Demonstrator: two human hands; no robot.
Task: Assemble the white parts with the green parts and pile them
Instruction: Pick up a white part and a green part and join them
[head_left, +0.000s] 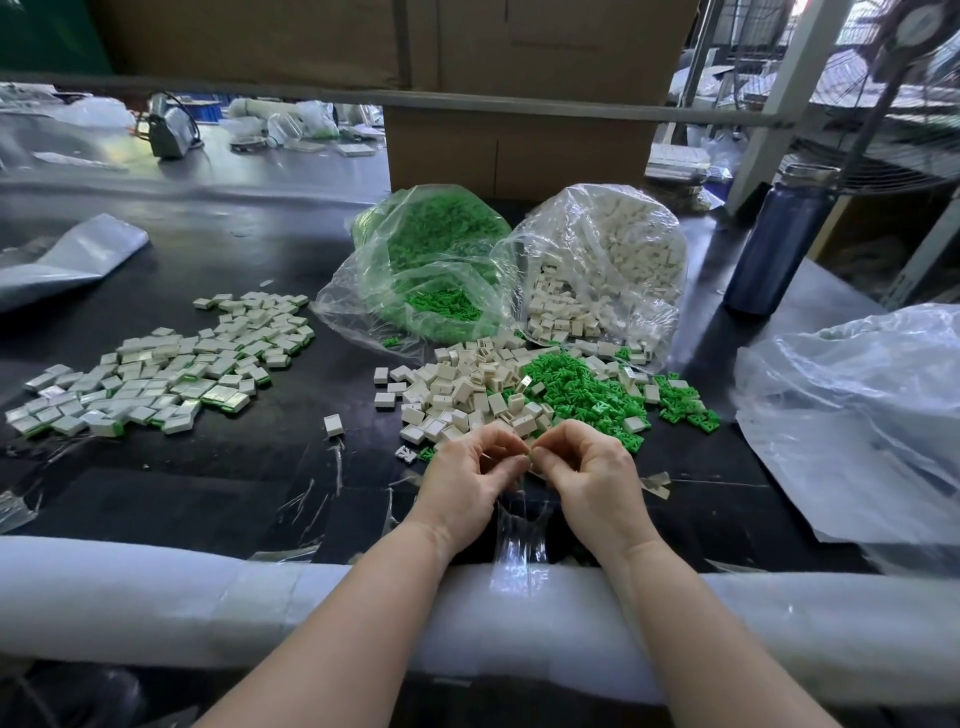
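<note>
My left hand (470, 475) and my right hand (589, 470) meet fingertip to fingertip just in front of the loose parts, pinching a small white part (525, 459) between them; most of it is hidden by my fingers. Behind my hands lies a heap of loose white parts (467, 387), with a heap of loose green parts (587, 389) to its right. A spread pile of assembled white-and-green pieces (166, 371) lies at the left. One single white part (333, 424) sits alone between the piles.
Two open clear bags stand behind the heaps, one of green parts (436, 260), one of white parts (608, 260). A cardboard box (514, 150) is behind them, a dark blue bottle (776, 244) at the right, crumpled plastic (857, 415) at the far right. White foam padding (156, 597) covers the table's near edge.
</note>
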